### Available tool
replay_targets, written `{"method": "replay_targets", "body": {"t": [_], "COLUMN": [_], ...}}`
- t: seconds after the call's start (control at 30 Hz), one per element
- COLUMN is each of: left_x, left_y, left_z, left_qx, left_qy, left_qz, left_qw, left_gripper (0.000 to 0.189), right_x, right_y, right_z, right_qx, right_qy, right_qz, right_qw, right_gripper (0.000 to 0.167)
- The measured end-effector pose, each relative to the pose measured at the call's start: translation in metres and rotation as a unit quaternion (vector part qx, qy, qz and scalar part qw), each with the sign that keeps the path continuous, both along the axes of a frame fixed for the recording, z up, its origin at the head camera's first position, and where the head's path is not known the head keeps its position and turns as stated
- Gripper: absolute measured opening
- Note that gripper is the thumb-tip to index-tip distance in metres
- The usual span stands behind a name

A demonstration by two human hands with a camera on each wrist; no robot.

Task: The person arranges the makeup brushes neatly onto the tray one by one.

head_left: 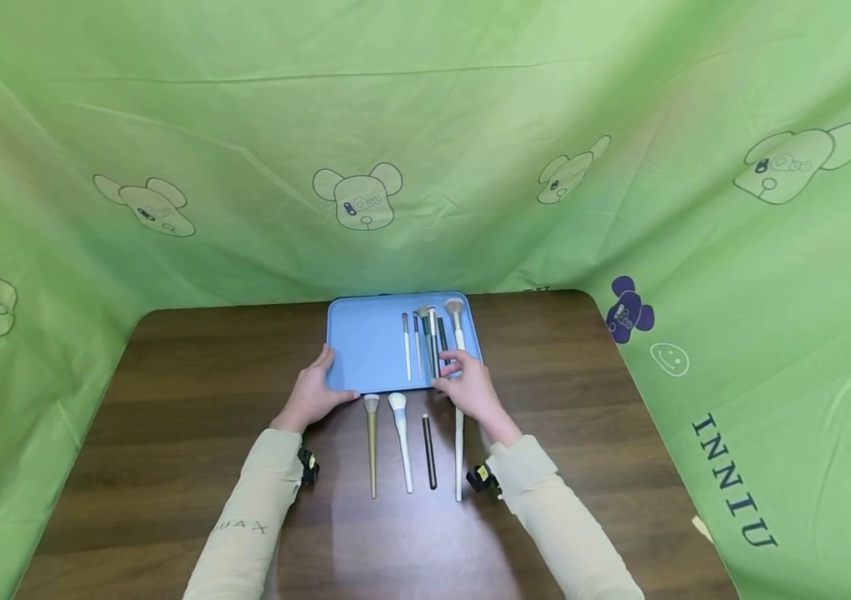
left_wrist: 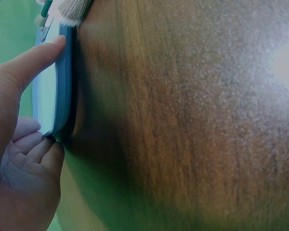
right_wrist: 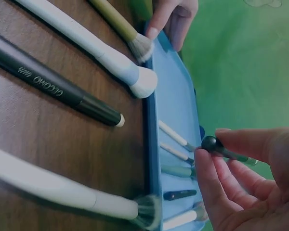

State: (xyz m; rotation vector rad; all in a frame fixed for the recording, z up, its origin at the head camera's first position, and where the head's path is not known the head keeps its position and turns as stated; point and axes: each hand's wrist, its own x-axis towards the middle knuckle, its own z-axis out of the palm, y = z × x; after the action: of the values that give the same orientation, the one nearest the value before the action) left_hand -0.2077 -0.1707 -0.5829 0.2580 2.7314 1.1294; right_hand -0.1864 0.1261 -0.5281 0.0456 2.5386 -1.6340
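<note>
My left hand (head_left: 314, 393) grips the front left corner of a blue tray (head_left: 365, 350). Its thumb lies along the front rim, with the fingers at the left side. Over the tray's right part, my right hand (head_left: 472, 390) pinches a dark-handled makeup brush (right_wrist: 226, 152) by its rounded handle end between thumb and fingers. Inside the tray lie several brushes side by side: a slim white one (head_left: 407, 350), a thin one (right_wrist: 176, 153), a green one (right_wrist: 177, 171), a short dark one (right_wrist: 179, 194) and a large white one (head_left: 457, 317).
On the wooden table (head_left: 207, 400), before the tray, lie a gold-handled brush (head_left: 372, 450), a white and blue brush (head_left: 402, 442), a black brush (head_left: 429, 454) and a long white brush (head_left: 458, 458). A green patterned cloth (head_left: 425, 100) hangs behind and at both sides.
</note>
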Motion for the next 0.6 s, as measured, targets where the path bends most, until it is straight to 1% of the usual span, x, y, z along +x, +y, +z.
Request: {"method": "replay_targets", "body": {"t": [0.1,0.27,0.33,0.47,0.6], "left_x": [0.001,0.001,0.001,0.000,-0.001], "left_y": [0.000,0.000,-0.001,-0.001,-0.001], "left_z": [-0.001,-0.002,-0.002,-0.003,-0.003], "left_qx": [0.003,0.007,0.006,0.001,-0.001], "left_qy": [-0.002,0.001,0.002,0.005,0.001], "left_qz": [0.002,0.000,-0.001,0.000,-0.001], "left_qw": [1.0000,1.0000,1.0000,1.0000,1.0000], "left_gripper": [0.104,0.104,0.104,0.104,0.105], "right_x": [-0.004,-0.013,-0.017,-0.026,-0.033], "right_y": [-0.006,-0.017,-0.022,-0.035,-0.047], "right_z": [0.002,0.004,0.003,0.003,0.002], "right_qx": [0.010,0.068,0.077,0.074,0.098], "right_qy": [-0.001,0.005,0.001,-0.014,-0.023], "right_qz": [0.003,0.009,0.013,0.017,0.015], "right_qw": [0.9999,0.9976,0.9969,0.9970,0.9948], "right_gripper": [0.050,0.048,0.047,0.046,0.044]}}
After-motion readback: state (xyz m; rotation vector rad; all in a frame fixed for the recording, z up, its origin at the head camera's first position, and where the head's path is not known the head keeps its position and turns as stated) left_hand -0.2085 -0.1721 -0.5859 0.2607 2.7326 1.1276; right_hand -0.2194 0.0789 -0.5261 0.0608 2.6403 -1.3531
